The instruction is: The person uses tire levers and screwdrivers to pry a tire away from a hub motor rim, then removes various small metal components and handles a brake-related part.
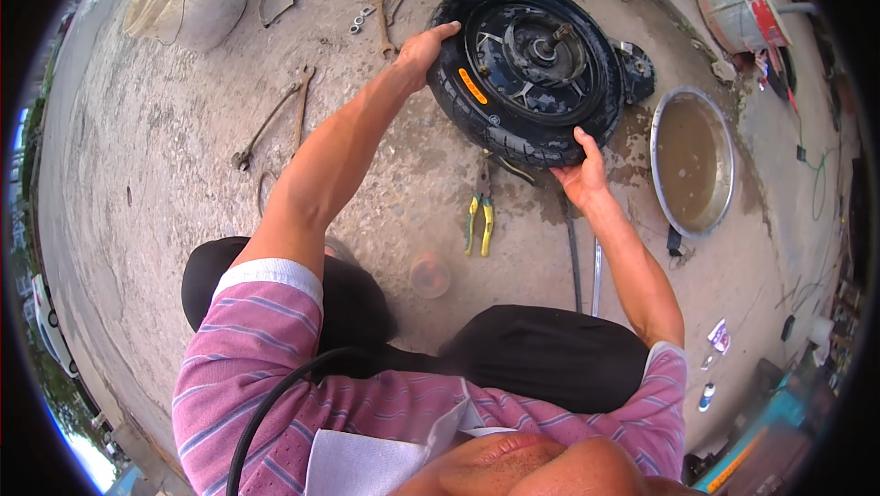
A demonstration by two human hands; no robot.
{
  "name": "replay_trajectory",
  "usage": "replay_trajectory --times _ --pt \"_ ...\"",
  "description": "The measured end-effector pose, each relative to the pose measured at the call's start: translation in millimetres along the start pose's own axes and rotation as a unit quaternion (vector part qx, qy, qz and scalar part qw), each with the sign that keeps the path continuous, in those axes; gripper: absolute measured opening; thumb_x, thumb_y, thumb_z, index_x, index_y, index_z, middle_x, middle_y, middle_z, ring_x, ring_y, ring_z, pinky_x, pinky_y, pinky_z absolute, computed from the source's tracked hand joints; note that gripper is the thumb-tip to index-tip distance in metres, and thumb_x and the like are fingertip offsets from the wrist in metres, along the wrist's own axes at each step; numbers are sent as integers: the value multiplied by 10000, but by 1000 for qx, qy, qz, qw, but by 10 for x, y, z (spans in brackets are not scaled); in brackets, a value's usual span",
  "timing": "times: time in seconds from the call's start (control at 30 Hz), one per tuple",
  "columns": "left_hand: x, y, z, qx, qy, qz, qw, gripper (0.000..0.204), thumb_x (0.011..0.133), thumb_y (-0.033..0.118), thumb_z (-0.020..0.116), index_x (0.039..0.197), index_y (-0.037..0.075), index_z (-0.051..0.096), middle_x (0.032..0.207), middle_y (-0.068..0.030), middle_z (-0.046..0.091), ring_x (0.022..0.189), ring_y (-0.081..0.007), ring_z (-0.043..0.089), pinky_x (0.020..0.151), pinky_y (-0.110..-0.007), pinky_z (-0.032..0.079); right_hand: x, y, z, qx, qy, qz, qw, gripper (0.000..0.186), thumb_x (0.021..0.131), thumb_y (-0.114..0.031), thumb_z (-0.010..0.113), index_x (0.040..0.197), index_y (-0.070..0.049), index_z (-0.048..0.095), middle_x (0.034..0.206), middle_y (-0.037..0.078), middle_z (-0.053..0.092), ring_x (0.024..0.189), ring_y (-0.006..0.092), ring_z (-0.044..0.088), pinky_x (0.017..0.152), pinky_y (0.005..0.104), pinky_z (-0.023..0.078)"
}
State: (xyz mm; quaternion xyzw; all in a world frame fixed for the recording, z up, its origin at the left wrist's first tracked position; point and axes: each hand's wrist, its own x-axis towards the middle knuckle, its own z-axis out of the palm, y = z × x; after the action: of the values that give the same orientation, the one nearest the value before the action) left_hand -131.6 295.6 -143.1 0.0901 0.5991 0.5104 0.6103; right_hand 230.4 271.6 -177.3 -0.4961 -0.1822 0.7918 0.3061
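A small black wheel with a tyre [477, 115], dark spoked rim and central hub stands tilted on the concrete ground in front of me. My left hand [422, 49] grips the tyre at its upper left edge. My right hand [584, 173] holds the tyre from below at its lower right. An orange reflector strip shows on the tyre's left sidewall.
Yellow-handled pliers [478, 217] lie just below the wheel. Wrenches [302, 102] and small nuts lie to the left. A metal basin of murky water [694, 161] sits right of the wheel. A bucket [194, 1] stands at far left, a red-and-white container [744, 10] at far right.
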Motion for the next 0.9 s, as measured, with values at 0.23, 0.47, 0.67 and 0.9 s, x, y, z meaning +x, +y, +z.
replay_trajectory --times 0.23,0.47,0.67,0.9 --pt "7 -40 219 46 62 61 995 680 870 364 789 1226 -187 608 1126 -260 726 959 -307 747 847 -403 607 212 -136 -253 -14 9 2 1000 612 862 -550 733 1336 -189 590 1280 24 668 1157 209 627 964 399 489" --pt "-224 -125 623 178 181 131 958 729 839 412 793 1207 -189 608 1108 -284 722 980 -337 742 878 -393 590 344 -220 -421 -11 43 22 999 657 855 -607 692 1348 -187 581 1283 16 670 1146 200 628 943 397 495" --pt "-491 -63 686 211 162 118 957 944 788 519 794 1342 -167 459 1305 -350 625 1209 -403 651 1033 -432 513 371 -179 -555 -16 56 36 998 623 852 -629 699 1285 -188 624 1185 4 715 1064 189 655 876 384 505" --pt "-525 -149 656 253 173 138 942 1045 803 646 725 1358 -189 429 1321 -393 591 1263 -463 602 1079 -452 473 357 -165 -643 -84 71 56 992 637 831 -687 704 1219 -184 648 1114 4 717 980 184 653 842 371 506"
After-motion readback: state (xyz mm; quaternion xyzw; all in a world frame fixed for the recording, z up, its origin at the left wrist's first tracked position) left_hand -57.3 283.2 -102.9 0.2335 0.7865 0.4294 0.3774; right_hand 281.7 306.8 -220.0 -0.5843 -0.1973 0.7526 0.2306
